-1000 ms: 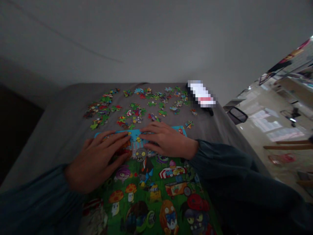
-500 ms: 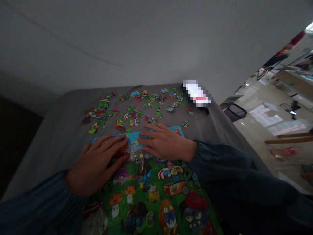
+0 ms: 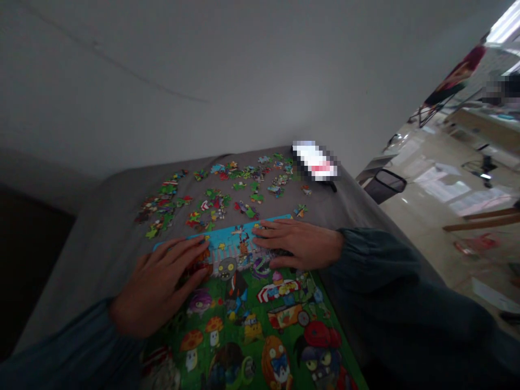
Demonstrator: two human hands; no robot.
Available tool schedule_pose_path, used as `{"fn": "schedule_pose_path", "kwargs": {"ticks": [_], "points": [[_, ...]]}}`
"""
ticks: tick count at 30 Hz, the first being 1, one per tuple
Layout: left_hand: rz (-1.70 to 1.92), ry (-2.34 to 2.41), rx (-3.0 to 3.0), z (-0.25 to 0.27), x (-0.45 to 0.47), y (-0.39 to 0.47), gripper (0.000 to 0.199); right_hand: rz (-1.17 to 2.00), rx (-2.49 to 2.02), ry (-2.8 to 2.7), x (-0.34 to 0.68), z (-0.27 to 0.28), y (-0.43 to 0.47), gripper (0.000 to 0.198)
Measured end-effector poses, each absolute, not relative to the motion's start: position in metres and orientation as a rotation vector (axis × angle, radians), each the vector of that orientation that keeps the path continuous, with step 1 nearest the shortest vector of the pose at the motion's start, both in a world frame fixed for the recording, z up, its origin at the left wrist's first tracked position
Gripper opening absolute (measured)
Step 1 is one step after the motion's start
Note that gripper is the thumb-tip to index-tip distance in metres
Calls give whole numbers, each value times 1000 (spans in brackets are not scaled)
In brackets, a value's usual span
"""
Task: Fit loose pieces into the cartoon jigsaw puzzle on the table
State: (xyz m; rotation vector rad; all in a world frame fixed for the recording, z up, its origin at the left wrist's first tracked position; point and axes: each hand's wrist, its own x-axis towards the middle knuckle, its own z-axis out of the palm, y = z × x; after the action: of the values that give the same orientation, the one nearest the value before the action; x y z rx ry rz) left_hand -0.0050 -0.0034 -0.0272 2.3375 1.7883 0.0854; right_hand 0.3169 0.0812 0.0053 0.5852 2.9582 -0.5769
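Observation:
A jigsaw puzzle [image 3: 239, 292] with cartoon zombies, mushrooms and plants lies flat before me, its blue strip along the far edge. My left hand [image 3: 162, 281] rests palm down over the puzzle's upper left part, fingers stretched out, with nothing visible in it. Across the upper right part lies my right hand [image 3: 298, 244], also flat with its fingers extended. Between the hands, the blue strip and a zombie picture show. What lies beneath both palms is hidden. Beyond the far edge, several loose puzzle pieces [image 3: 246, 210] are scattered.
A phone with a blurred bright screen [image 3: 314, 161] lies at the back right of the grey cloth [image 3: 105, 216]. A pale wall [image 3: 244, 81] rises behind. More loose pieces [image 3: 158, 208] sit at the back left. On the right, a tiled floor [image 3: 439, 200] and furniture show.
My right hand has slid to the right along the puzzle's top, uncovering more of the blue strip. My left hand stays in about the same place. The view has shifted slightly.

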Motion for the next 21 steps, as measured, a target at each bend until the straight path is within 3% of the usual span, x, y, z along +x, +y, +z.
{"fn": "schedule_pose_path", "kwargs": {"ticks": [10, 21], "points": [[93, 1783, 2343, -26, -7, -2, 59, -509, 668, 3045, 317, 5, 82, 68], [98, 1776, 2384, -30, -11, -3, 54, -402, 708, 3069, 311, 1, 66, 58]]}}
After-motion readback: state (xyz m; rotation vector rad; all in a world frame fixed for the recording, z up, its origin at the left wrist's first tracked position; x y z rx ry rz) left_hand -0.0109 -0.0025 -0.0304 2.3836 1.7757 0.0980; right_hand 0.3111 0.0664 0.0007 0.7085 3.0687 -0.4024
